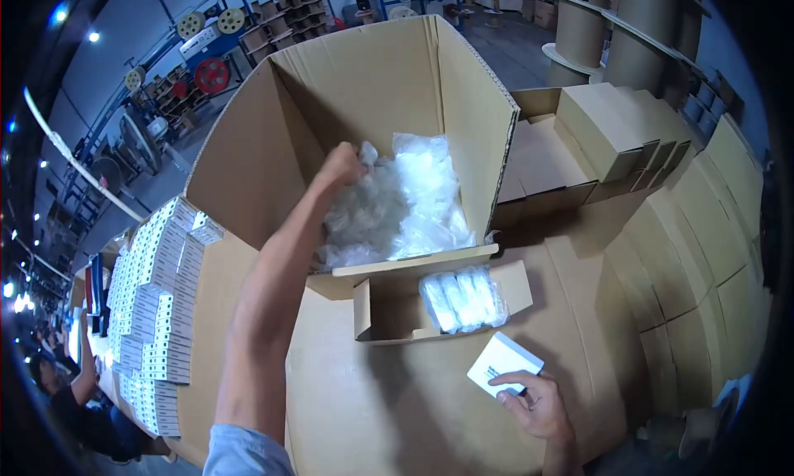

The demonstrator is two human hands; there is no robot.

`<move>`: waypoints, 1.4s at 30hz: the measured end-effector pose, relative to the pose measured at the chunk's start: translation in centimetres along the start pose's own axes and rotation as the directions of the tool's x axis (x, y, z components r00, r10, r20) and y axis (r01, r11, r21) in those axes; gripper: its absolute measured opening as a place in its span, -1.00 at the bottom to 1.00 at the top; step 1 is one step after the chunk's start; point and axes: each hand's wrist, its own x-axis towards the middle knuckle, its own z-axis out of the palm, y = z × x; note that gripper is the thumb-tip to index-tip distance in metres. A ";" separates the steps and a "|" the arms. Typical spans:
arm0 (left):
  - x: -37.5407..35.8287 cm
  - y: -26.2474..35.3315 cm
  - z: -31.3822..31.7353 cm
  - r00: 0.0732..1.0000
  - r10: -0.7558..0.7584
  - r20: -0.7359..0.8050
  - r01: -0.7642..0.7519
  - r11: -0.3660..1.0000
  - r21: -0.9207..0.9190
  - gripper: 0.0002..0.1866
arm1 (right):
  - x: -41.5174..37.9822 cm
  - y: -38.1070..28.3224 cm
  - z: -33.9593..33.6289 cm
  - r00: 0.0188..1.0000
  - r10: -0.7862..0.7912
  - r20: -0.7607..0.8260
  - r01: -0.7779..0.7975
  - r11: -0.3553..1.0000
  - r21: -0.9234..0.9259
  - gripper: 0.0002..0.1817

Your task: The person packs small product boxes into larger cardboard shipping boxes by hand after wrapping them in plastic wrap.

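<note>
My left hand (pixel 343 164) reaches into the large open cardboard box (pixel 356 71), its fingers closed at a bit of clear plastic among the heaped plastic-wrapped items (pixel 426 178). What exactly it grips is hard to make out. My right hand (pixel 536 403) holds a small white box (pixel 504 362) with printing on top, thumb and fingers at its lower edge, over the cardboard surface. Between the hands stands a narrow open carton (pixel 393 304). Several plastic-wrapped packets (pixel 463 300) fill its right part, while its left part shows bare cardboard.
Stacked small white boxes (pixel 157 310) stand at the left. Open cardboard trays (pixel 550 149) lie at the right, near bulky cardboard stacks (pixel 686 261). A co-worker (pixel 91 410) is at the far left. Large spools (pixel 579 29) and machinery stand behind.
</note>
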 end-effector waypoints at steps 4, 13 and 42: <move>-4.9 2.6 -3.5 0.981 0.080 -0.178 -0.136 0.934 -0.330 -0.59 | 0.5 -1.9 -0.4 0.984 -0.178 -0.027 0.175 0.980 -0.093 -0.76; -30.0 10.2 -2.8 0.917 0.009 -0.399 -0.357 0.466 -0.809 -0.69 | 1.4 -10.4 6.3 0.713 -0.668 -0.214 0.544 0.719 -0.432 -0.40; -54.4 7.0 7.6 0.966 -0.244 -0.079 -0.092 -0.040 -0.995 -0.78 | -10.4 5.1 16.0 0.907 -0.253 -0.335 0.295 0.952 0.080 -0.79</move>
